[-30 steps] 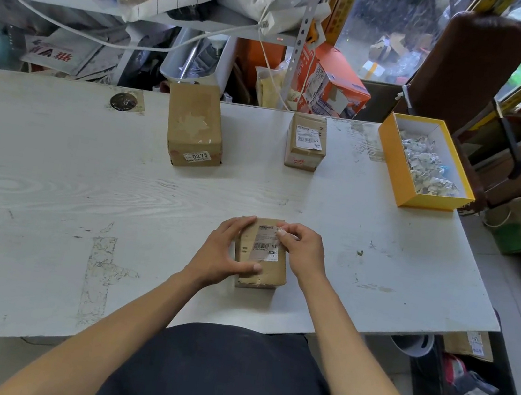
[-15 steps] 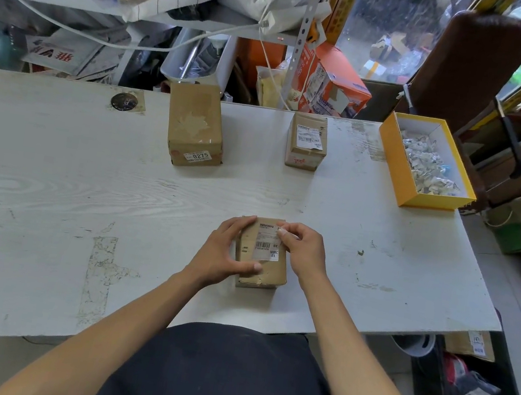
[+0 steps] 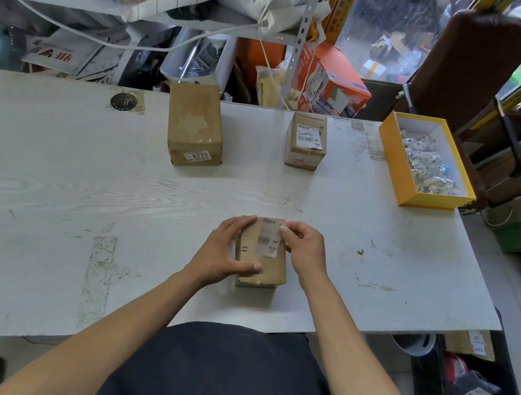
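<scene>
A small brown cardboard box (image 3: 270,270) lies on the white table (image 3: 84,199) near its front edge, in front of me. My left hand (image 3: 223,252) holds the box's left side, thumb across the top. My right hand (image 3: 304,248) pinches the far right corner of the white shipping label (image 3: 268,238) on the box's top. The label looks blurred and partly lifted from the cardboard.
Two more cardboard boxes stand farther back: a larger one marked 0275 (image 3: 195,124) and a smaller labelled one (image 3: 307,140). A yellow open box (image 3: 392,155) with crumpled paper scraps sits at the right rear. Cluttered shelves lie behind the table; a brown chair (image 3: 472,59) stands at the right.
My right hand has shifted on the label's far corner and the label has begun to lift and blur. The left hand and the box stay put.
</scene>
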Tool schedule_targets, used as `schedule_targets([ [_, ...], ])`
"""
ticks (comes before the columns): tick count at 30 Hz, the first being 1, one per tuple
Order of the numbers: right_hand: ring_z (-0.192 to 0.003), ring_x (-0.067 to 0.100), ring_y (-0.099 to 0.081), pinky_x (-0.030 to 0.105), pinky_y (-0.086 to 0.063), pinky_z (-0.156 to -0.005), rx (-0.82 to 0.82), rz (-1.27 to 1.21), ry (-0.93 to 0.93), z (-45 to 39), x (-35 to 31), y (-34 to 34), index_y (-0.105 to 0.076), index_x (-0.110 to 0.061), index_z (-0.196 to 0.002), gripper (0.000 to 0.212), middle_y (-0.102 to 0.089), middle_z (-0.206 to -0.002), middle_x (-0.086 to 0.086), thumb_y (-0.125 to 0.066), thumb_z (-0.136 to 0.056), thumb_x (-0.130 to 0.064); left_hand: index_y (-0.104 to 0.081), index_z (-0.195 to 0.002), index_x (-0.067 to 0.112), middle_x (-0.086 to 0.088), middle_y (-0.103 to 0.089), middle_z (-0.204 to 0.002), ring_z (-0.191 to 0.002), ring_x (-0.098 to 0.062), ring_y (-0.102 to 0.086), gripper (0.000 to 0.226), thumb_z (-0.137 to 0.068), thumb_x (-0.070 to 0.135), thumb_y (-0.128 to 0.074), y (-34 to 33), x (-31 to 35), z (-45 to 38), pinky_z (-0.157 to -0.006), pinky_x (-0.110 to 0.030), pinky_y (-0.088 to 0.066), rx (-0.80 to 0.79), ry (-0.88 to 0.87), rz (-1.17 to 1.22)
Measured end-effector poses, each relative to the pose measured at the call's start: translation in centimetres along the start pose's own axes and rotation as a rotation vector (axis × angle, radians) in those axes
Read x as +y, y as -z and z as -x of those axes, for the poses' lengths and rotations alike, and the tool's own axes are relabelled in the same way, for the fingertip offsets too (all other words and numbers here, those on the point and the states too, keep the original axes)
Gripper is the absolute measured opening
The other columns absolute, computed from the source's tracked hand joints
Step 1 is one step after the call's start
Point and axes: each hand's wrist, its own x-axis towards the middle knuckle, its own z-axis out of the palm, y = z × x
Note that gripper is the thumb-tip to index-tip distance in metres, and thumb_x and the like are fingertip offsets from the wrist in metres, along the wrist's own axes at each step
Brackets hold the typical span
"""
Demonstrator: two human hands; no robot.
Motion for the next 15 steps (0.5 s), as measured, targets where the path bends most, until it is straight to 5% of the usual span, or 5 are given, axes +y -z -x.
schedule_targets([
  [15, -0.08, 0.015, -0.065, 0.035, -0.056, -0.081, -0.018, -0.091, -0.008, 0.63, -0.51, 0.02, -0.069, -0.01, -0.086, 0.011, -0.069, -0.083, 0.004, -0.062, -0.093, -0.014, -0.032, -0.137, 0.063, 0.016, -0.04, -0.144, -0.133, -0.001, -0.038, 0.093, -0.062, 0.056, -0.087, 0.08, 0.08, 0.02, -0.115, -0.035, -0.037, -0.001, 0.003, -0.013],
])
